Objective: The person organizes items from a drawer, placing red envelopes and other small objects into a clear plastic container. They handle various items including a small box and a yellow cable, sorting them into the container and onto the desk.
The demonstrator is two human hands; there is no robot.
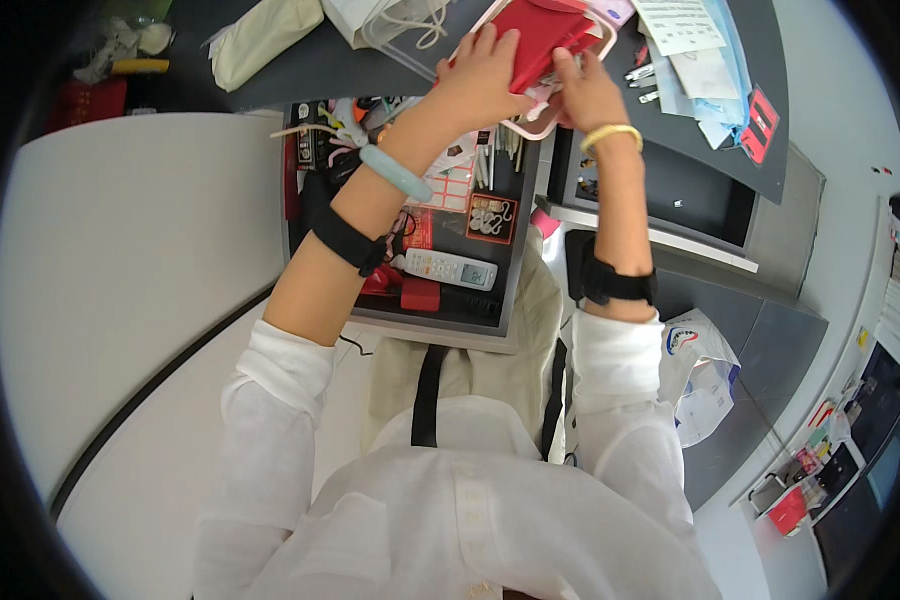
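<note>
At the top centre, a pink-rimmed plastic basket (538,136) on the dark desk holds red packets (544,34) and other small items. My left hand (478,73) lies on the left edge of the red packets, its fingers spread and its thumb low over the basket; whether it grips them cannot be told. My right hand (591,91) reaches into the basket's right side, fingers bent by the packets; its fingertips are partly hidden among the contents. Below my left arm an open drawer (450,330) holds a white remote control (450,268), a red box (421,294) and a box of metal hooks (490,218).
A second open drawer (682,241) juts out at the right. Papers (679,26), pens (640,73) and a red card (760,126) lie on the desk's right. A cream pouch (266,41) lies at the left. A plastic bag (701,390) stands lower right.
</note>
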